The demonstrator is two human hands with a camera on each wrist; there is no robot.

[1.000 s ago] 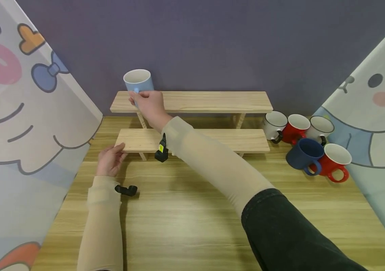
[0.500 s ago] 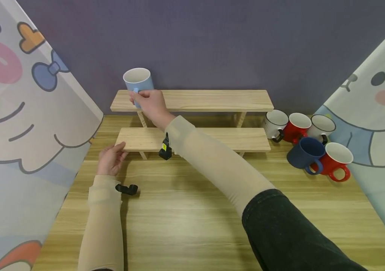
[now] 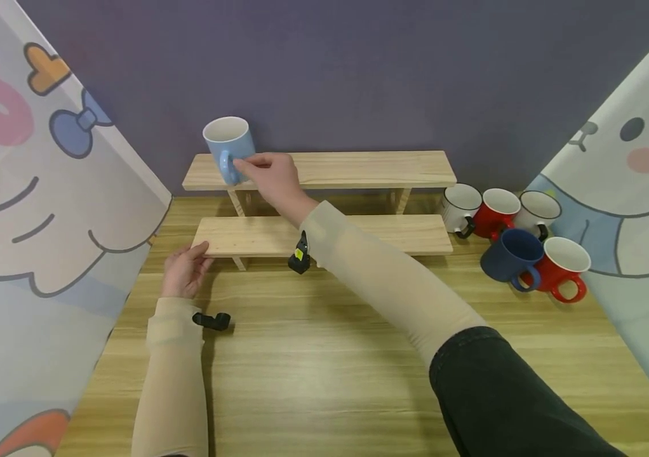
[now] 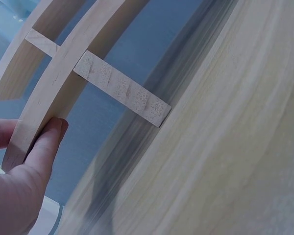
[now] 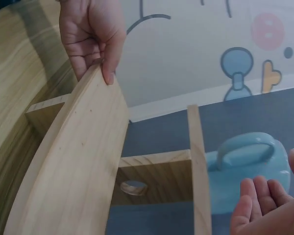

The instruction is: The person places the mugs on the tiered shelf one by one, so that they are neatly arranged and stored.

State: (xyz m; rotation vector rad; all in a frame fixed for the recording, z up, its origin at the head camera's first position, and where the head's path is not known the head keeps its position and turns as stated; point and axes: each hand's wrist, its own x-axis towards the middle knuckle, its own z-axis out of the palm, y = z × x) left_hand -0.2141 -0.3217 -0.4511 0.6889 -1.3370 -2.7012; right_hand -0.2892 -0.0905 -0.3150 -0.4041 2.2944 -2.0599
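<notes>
A light blue mug point(image 3: 242, 150) stands upright at the left end of the upper board of a two-tier wooden shelf point(image 3: 359, 170), its handle facing the front. Just right of that handle is my right hand point(image 3: 280, 181). In the right wrist view the fingers of the right hand point(image 5: 264, 208) are loosely bent and hold nothing, and the handle of the mug point(image 5: 225, 188) is free. My left hand point(image 3: 183, 271) grips the left end of the lower board. Thumb and fingers of the left hand point(image 4: 27, 188) pinch the board from both faces in the left wrist view.
To the right of the shelf several mugs are grouped: a white mug point(image 3: 461, 206), a red mug point(image 3: 496, 212) and another white one behind, with a navy mug point(image 3: 510, 254) and a red mug point(image 3: 567, 260) in front. A dark wall point(image 3: 347, 76) rises behind the shelf.
My right hand has let go of the light blue mug's handle and moved slightly right. The mug stays on the upper board. My left hand keeps its grip on the lower board.
</notes>
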